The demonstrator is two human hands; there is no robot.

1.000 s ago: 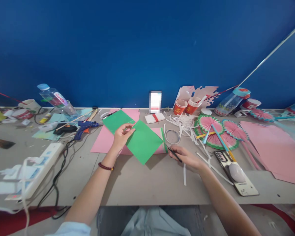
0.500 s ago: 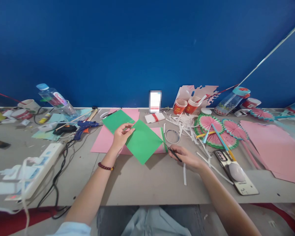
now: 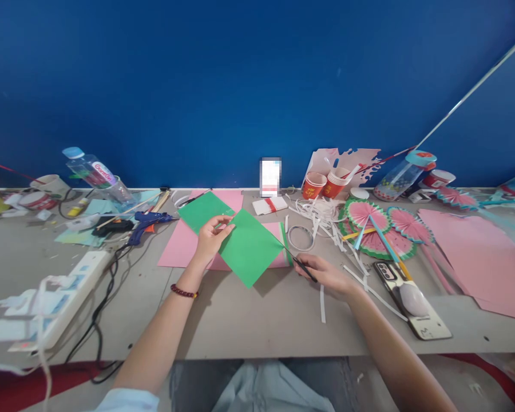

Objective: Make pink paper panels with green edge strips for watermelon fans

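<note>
In the head view, the left hand [image 3: 211, 237] pinches the green sheet [image 3: 251, 249] between thumb and fingers near its upper-left edge, so that most of the paper spreads to the right of that hand, above the pink sheet [image 3: 178, 249]. The right hand [image 3: 328, 276] is closed round dark scissors [image 3: 305, 269], whose tip reaches the green sheet's right corner, leaving the paper between the two hands.
</note>
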